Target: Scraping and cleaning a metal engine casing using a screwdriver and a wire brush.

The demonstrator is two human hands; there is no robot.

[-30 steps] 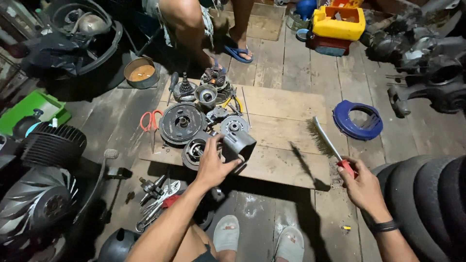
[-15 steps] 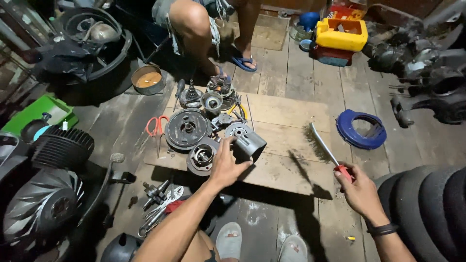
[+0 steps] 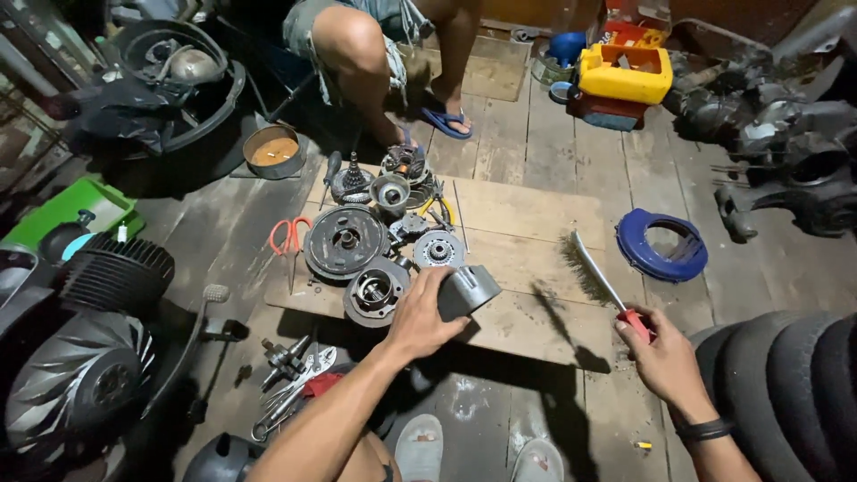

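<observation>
My left hand (image 3: 423, 315) grips a grey metal engine housing (image 3: 468, 291) that rests on a wooden board (image 3: 527, 234) on the floor. My right hand (image 3: 663, 360) holds a wire brush (image 3: 596, 271) by its red handle, with the bristles raised over the board's right part. Left of the housing lie several round engine parts: a large dark disc (image 3: 345, 241), a ring-shaped hub (image 3: 376, 291) and a small toothed plate (image 3: 438, 251). Red-handled pliers (image 3: 289, 239) lie at the board's left edge.
Another person's legs (image 3: 357, 62) in blue sandals sit beyond the board. A blue ring cover (image 3: 664, 245), a yellow crate (image 3: 627, 73), stacked tyres (image 3: 794, 384), engine blocks (image 3: 786, 143), a finned black cylinder (image 3: 112, 272), loose spanners (image 3: 290, 393) and a green tray (image 3: 76, 205) surround it.
The view has shifted slightly. My left hand stays on the grey housing, and my right hand keeps the brush raised in much the same place.
</observation>
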